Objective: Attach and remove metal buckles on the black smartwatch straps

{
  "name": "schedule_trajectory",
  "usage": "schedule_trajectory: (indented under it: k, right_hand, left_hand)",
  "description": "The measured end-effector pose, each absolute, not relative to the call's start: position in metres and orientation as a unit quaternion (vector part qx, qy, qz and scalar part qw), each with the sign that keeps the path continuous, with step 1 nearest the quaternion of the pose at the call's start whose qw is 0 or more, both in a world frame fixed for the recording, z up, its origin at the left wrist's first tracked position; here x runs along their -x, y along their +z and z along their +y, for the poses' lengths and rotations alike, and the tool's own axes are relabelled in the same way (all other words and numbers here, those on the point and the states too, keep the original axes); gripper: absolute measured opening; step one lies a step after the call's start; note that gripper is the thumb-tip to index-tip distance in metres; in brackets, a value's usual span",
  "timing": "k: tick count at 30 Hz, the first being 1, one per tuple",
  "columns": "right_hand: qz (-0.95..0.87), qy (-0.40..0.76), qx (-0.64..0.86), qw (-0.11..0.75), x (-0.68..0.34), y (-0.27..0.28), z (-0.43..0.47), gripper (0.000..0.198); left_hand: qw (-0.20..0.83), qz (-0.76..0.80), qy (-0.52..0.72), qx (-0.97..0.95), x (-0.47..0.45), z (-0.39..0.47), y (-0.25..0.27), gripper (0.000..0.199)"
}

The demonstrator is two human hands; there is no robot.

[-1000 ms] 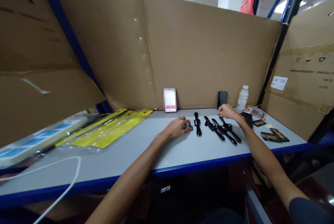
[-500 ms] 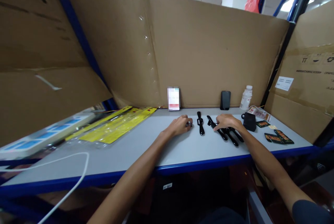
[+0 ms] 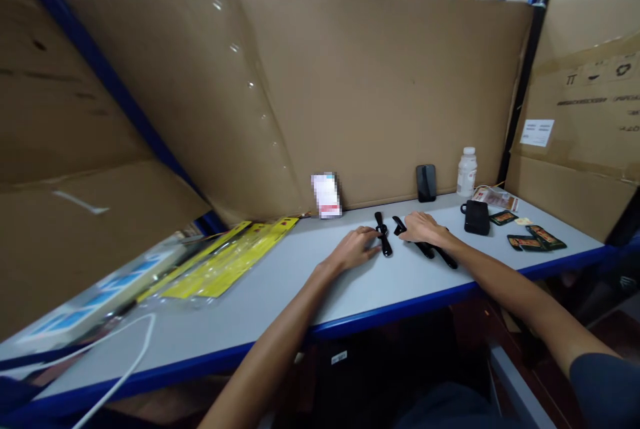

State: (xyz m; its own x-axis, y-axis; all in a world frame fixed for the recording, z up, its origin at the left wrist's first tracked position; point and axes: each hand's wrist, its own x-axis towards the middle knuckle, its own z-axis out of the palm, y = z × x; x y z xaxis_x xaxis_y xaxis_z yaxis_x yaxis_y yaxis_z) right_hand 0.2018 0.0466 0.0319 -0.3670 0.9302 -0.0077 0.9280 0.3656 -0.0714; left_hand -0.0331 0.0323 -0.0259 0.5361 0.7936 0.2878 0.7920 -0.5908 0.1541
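Note:
A black spokeshave [image 3: 385, 245] with two handles and a wider middle lies upright in view on the grey tabletop. My left hand [image 3: 356, 247] is at its left side, thumb and fingers apart, fingertips close to its middle; whether they touch it is hard to see. A second black spokeshave [image 3: 426, 250] lies slanted to the right, with my right hand [image 3: 419, 226] bent over its middle, fingers closed on it. Under my right wrist, another black tool [image 3: 447, 258] of similar shape shows partly; the rest is hidden.
Yellow-backed clear packages [image 3: 240, 262] lie at left beside a white and blue box [image 3: 100, 302] and a white cable [image 3: 143, 342]. A lit phone [image 3: 327, 196], a dark phone [image 3: 426, 182] and a bottle [image 3: 467, 172] stand behind. A black case [image 3: 477, 217] and dark cards [image 3: 547, 237] lie right.
My left hand has moved right to the first spokeshave, and its fingers have spread. My right hand has drawn in over the second one. The view has tilted and shifted slightly.

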Motion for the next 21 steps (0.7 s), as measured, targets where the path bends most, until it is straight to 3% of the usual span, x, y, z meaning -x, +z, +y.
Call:
schedule_trajectory:
  k: [9,14,21]
  right_hand:
    - [-0.82,0.025,0.565,0.086,-0.22,0.052,0.06,0.052]
    - [-0.855,0.013,0.514,0.072,-0.203,0.046,0.046,0.047]
    - [-0.879,-0.021,0.474,0.047,-0.16,0.019,0.019,0.042]
  left_hand:
    - [0.095,0.44,0.248,-0.858,0.018,0.035,-0.03,0.055]
    - [0.003,0.551,0.333,-0.765,0.042,0.04,-0.013,0.044]
    - [-0.041,0.603,0.227,-0.764,0.057,0.029,0.003,0.031]
